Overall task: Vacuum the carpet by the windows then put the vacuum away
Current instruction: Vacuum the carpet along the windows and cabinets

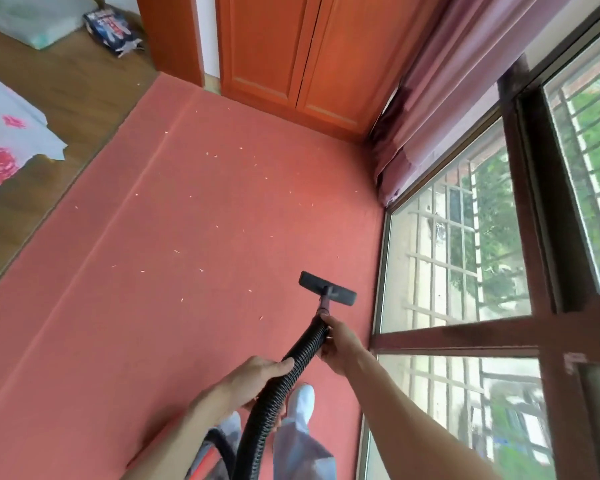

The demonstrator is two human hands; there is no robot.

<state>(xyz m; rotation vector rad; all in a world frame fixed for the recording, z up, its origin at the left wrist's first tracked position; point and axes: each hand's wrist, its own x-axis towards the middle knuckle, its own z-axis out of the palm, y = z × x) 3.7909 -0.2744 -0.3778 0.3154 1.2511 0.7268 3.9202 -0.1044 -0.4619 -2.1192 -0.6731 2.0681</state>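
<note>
Pale debris (177, 251), vacuum head (327, 288) on carpet (136, 323)

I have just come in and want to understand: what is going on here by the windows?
A person is vacuuming the red carpet beside the windows. The right hand grips the black ribbed hose close to the floor head, and the left hand grips it further back. The floor head rests on the carpet near the glass. Many small pale scraps lie scattered ahead, toward the orange cupboard, so the vacuuming is not finished.
</note>
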